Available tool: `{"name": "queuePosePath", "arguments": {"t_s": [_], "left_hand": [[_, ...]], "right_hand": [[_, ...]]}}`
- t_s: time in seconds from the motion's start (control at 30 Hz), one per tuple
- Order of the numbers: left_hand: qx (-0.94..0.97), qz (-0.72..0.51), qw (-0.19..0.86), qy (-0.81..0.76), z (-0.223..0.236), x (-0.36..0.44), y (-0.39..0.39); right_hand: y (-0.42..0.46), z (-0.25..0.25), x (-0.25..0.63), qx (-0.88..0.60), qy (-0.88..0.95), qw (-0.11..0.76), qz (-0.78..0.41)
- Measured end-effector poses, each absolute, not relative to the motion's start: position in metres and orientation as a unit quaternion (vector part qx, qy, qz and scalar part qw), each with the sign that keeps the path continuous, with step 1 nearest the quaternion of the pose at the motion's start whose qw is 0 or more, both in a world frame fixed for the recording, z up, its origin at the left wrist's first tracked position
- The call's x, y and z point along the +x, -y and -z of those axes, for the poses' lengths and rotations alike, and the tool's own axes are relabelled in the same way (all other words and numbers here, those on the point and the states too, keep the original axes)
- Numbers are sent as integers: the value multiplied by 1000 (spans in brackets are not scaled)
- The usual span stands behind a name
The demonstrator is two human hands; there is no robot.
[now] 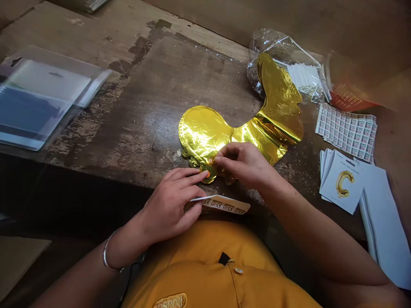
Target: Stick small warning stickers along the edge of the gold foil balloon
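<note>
A gold foil balloon (234, 132) lies flat on the worn wooden table (154, 90), its crinkled body curving away from me. My right hand (244, 164) pinches the balloon's scalloped lower edge between thumb and fingers. My left hand (170, 209) rests just below that edge, with its fingertips reaching a small orange spot (207, 174) on the foil. A white printed label strip (223, 204) with safety marks sticks out from under my left hand, which seems to grip its end.
A clear bag (285, 64) of white sticks lies behind the balloon. To the right are a sheet of small labels (346, 132), cards printed with a gold letter C (343, 184) and white paper (382, 222). Clear plastic sleeves (41, 98) lie at the left.
</note>
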State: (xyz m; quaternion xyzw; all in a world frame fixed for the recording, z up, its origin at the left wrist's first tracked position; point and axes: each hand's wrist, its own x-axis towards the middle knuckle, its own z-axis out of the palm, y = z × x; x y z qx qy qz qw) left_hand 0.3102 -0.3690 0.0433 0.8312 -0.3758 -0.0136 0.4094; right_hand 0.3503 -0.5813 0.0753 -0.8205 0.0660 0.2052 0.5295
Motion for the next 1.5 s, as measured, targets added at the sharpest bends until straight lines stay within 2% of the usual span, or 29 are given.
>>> {"name": "queuePosePath", "arguments": {"t_s": [0.13, 0.8, 0.87, 1.03, 1.2, 1.37, 1.43, 1.5], "left_hand": [[831, 8, 412, 374, -41, 309, 369], [836, 10, 399, 377, -39, 309, 369], [837, 10, 396, 377, -39, 310, 369], [839, 7, 392, 379, -40, 310, 369], [842, 7, 387, 376, -41, 310, 370], [836, 15, 404, 372, -43, 309, 369], [832, 18, 425, 356, -46, 308, 368], [828, 17, 448, 336, -51, 306, 367]], "right_hand": [[580, -78, 352, -809, -72, 538, -224], [571, -76, 351, -934, 18, 335, -125], [570, -76, 349, -952, 37, 291, -87], [571, -74, 333, -970, 123, 167, 129], [572, -74, 309, -944, 289, 156, 29], [581, -66, 304, -927, 356, 112, 39], [583, -63, 306, -923, 359, 129, 47], [584, -63, 309, -929, 318, 186, 43]]}}
